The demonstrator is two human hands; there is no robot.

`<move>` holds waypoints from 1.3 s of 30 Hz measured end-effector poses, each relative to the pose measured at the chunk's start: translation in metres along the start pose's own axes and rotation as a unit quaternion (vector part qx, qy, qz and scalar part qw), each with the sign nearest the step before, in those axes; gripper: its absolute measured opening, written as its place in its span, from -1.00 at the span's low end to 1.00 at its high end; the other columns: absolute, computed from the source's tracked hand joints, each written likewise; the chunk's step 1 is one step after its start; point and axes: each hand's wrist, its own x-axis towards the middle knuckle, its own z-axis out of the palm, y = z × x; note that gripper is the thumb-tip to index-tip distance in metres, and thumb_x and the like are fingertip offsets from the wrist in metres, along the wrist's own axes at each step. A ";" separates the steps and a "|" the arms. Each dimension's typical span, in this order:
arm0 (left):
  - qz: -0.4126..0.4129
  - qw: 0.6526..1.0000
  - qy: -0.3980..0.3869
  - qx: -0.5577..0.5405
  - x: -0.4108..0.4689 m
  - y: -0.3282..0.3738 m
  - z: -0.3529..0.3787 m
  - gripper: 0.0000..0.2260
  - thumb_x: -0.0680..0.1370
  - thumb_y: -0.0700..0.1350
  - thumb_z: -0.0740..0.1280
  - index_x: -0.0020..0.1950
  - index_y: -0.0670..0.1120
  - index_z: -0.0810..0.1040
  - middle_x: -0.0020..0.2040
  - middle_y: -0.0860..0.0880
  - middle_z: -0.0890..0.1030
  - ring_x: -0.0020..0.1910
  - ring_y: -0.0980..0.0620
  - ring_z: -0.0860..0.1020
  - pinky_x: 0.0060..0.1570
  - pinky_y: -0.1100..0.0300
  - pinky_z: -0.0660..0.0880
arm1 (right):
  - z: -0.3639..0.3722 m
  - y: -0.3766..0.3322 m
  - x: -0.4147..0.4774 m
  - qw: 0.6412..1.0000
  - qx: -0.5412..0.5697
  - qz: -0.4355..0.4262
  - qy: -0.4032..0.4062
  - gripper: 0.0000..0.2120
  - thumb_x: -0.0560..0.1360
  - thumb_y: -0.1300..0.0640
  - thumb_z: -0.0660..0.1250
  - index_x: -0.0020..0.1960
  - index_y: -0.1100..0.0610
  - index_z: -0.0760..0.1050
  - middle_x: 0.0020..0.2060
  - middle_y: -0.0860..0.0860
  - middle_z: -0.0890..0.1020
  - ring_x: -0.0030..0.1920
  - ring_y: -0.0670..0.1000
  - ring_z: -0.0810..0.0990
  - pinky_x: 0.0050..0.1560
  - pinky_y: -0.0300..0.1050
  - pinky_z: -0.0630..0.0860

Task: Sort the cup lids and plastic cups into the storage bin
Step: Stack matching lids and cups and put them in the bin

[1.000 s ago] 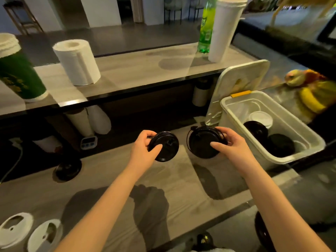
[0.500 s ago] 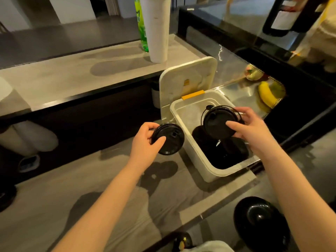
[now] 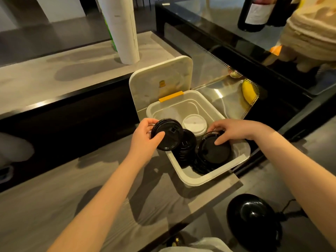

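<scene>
The white storage bin [image 3: 214,174] stands at the counter's right end, its hinged lid [image 3: 161,82] upright behind it. Inside lie several black cup lids in stacks [image 3: 187,144] and one white lid [image 3: 194,124] at the back. My left hand [image 3: 143,142] grips a black lid [image 3: 168,136] by its rim, holding it tilted over the bin's left wall. My right hand [image 3: 234,130] is down inside the bin, fingers and thumb curled around another black lid [image 3: 214,151] on top of the right-hand stack.
A tall stack of white paper cups [image 3: 123,28] stands on the raised counter behind, with a green bottle behind it. A glass display case with a banana [image 3: 248,91] borders the bin on the right. A black round stool [image 3: 254,222] sits below the counter edge.
Both hands moved to the bin. My right hand lowered its black lid from above the bin onto the right stack. My left hand carried its lid over the bin's left wall.
</scene>
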 end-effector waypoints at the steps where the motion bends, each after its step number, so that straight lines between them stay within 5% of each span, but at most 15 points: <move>1: -0.001 1.000 0.002 0.002 0.001 0.000 0.000 -0.75 0.51 -0.26 0.35 0.11 -0.03 0.41 0.06 0.04 0.53 0.12 0.08 0.52 -0.07 0.37 0.52 | 0.001 0.001 0.004 1.000 -0.023 -0.003 0.003 -0.68 0.43 0.24 0.42 0.14 0.03 0.49 0.09 0.01 0.57 0.11 0.02 0.56 0.08 -0.14 0.53; 8: -0.004 0.997 -0.025 0.071 0.024 0.011 0.010 -0.77 0.51 -0.23 0.34 0.14 -0.06 0.44 0.05 0.06 0.49 0.09 0.13 0.46 -0.05 0.39 0.44 | 0.020 0.005 0.009 0.968 -0.234 -0.026 0.086 -0.56 0.46 0.24 0.35 0.33 0.10 0.42 0.25 0.03 0.50 0.23 0.04 0.47 0.19 -0.16 0.40; 11: 0.000 0.987 -0.074 0.141 0.043 0.015 0.024 -0.75 0.51 -0.21 0.34 0.18 -0.09 0.48 0.03 0.05 0.50 0.04 0.14 0.45 -0.13 0.40 0.37 | 0.026 0.009 0.006 0.963 -0.237 -0.053 0.119 -0.57 0.48 0.24 0.32 0.34 0.10 0.40 0.27 0.04 0.48 0.25 0.04 0.44 0.19 -0.16 0.38; 18: -0.026 0.936 -0.214 0.278 0.082 0.012 0.047 -0.72 0.52 -0.15 0.35 0.22 -0.13 0.53 0.16 -0.10 0.56 0.10 -0.03 0.52 0.07 0.15 0.46 | 0.037 0.021 0.000 0.962 -0.226 -0.079 0.132 -0.47 0.48 0.06 0.38 0.42 0.02 0.32 0.32 -0.01 0.44 0.32 0.01 0.39 0.31 -0.10 0.36; 24: -0.012 0.864 -0.269 0.426 0.090 0.007 0.047 -0.68 0.55 -0.09 0.31 0.29 -0.12 0.48 0.19 -0.10 0.56 0.14 -0.06 0.51 0.03 0.19 0.43 | 0.040 0.026 0.001 0.964 -0.224 -0.062 0.129 -0.46 0.52 0.08 0.33 0.46 0.01 0.27 0.38 0.00 0.40 0.36 0.03 0.37 0.32 -0.08 0.34; 30: 0.030 0.820 -0.278 0.499 0.082 -0.003 0.053 -0.62 0.56 -0.09 0.29 0.36 -0.13 0.39 0.26 -0.11 0.50 0.21 -0.08 0.47 0.10 0.15 0.42 | 0.043 0.026 0.002 0.969 -0.203 -0.056 0.126 -0.46 0.53 0.08 0.31 0.47 0.01 0.25 0.40 0.00 0.38 0.36 0.02 0.36 0.33 -0.10 0.33; 35: 0.141 0.832 -0.219 0.490 0.066 0.000 0.054 -0.60 0.51 0.01 0.35 0.31 -0.07 0.45 0.22 -0.07 0.47 0.23 -0.08 0.40 0.18 0.00 0.42 | 0.047 0.023 -0.004 0.964 -0.198 -0.079 0.157 -0.44 0.52 0.03 0.33 0.47 -0.03 0.23 0.38 -0.04 0.38 0.34 -0.01 0.38 0.27 -0.14 0.35; 39: 0.145 0.801 -0.250 0.525 0.050 -0.003 0.055 -0.51 0.48 0.13 0.35 0.35 -0.01 0.43 0.19 -0.03 0.43 0.20 -0.06 0.38 0.14 0.01 0.41 | 0.050 0.023 -0.009 0.960 -0.232 -0.065 0.144 -0.40 0.47 -0.09 0.35 0.45 -0.02 0.26 0.39 -0.06 0.35 0.34 -0.01 0.37 0.26 -0.13 0.38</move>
